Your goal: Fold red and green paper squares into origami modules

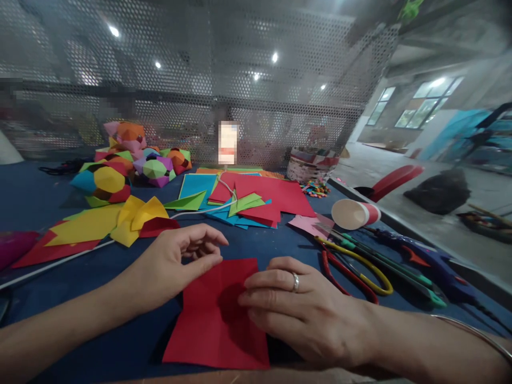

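1. Head view: a red paper sheet point(216, 325) lies flat on the blue table point(120, 341) just in front of the person, under both hands. The folding seems to be at the creasing stage (judged from a faint line mid-sheet).
2. The next move, I judge, calls for keeping the edges aligned while pressing firmly along the crease.
3. Left hand point(172, 266) reaches in low from the left, loosely curled and grasping nothing, its thumb tip on the sheet's top edge.
4. Right hand point(304, 309) lies palm-down with its fingers stretched flat, pressing the sheet's right half and clasping nothing. Scissors point(360, 272) lie just beyond it.
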Motion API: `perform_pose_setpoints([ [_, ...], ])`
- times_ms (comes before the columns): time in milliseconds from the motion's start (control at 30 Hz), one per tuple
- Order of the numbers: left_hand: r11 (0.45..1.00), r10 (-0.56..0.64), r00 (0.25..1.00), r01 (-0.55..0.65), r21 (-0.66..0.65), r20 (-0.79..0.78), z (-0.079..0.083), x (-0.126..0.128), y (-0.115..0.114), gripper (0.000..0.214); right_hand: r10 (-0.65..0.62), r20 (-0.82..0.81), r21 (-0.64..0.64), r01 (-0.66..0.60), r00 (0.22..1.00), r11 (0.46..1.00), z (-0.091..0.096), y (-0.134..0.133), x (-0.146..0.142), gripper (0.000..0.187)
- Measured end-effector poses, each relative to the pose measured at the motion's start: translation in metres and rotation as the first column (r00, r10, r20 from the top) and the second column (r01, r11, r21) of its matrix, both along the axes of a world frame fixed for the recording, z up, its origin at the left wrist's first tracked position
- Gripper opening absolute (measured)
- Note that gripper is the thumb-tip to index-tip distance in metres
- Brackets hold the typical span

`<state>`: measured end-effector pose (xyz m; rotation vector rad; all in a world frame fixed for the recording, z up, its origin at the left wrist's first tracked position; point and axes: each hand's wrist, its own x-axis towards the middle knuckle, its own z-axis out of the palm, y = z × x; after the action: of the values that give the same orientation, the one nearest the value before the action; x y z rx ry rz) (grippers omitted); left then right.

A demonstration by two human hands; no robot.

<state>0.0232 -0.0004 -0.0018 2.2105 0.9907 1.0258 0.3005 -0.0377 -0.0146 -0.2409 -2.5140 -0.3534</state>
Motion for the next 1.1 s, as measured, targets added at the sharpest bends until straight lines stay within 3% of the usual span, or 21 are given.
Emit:
perform_pose_setpoints([
  [167, 0.938, -0.013, 0.999, 0.029, 0.346, -0.047, -0.003, -0.002, -0.015, 0.021, -0.093, -0.029, -0.107, 0.089, 0.995, 0.99, -0.005, -0.001, -0.003, 0.032],
  [267, 0.827, -0.105, 0.973, 0.2, 0.525, -0.205, -0.006, -0.002, -0.023, 0.019, -0.109, -0.029, -0.138, 0.104, 0.994, 0.985, -0.005, -0.001, -0.003, 0.027],
  [367, 0.743, -0.095, 0.931, 0.302, 0.597, -0.353, -0.004, -0.002, -0.027, 0.024, -0.121, -0.034, -0.17, 0.113, 0.992, 0.979, -0.005, -0.001, -0.003, 0.026],
  [533, 0.727, -0.048, 0.923, 0.295, 0.62, -0.382, -0.006, -0.006, -0.029, 0.036, -0.135, -0.01, -0.255, 0.128, 0.991, 0.958, -0.005, 0.0, -0.003, 0.023],
  [667, 0.695, -0.07, 0.936, 0.295, 0.656, -0.346, -0.013, -0.004, -0.029, 0.032, -0.097, -0.021, -0.357, 0.083, 0.995, 0.93, -0.006, 0.002, -0.002, 0.015],
  [900, 0.702, -0.076, 0.968, 0.222, 0.677, -0.239, -0.029, 0.003, -0.036, 0.03, -0.089, -0.088, -0.483, 0.036, 0.992, 0.875, -0.003, 0.0, -0.002, 0.016],
  [1000, 0.705, -0.083, 0.967, 0.228, 0.671, -0.242, -0.033, 0.002, -0.04, 0.029, -0.08, -0.096, -0.568, 0.012, 0.992, 0.823, 0.0, -0.001, -0.004, 0.015],
  [1100, 0.727, -0.072, 0.966, 0.222, 0.65, -0.25, -0.034, 0.002, -0.043, 0.031, -0.117, -0.095, -0.694, 0.019, 0.989, 0.72, 0.003, 0.0, -0.007, 0.016],
])
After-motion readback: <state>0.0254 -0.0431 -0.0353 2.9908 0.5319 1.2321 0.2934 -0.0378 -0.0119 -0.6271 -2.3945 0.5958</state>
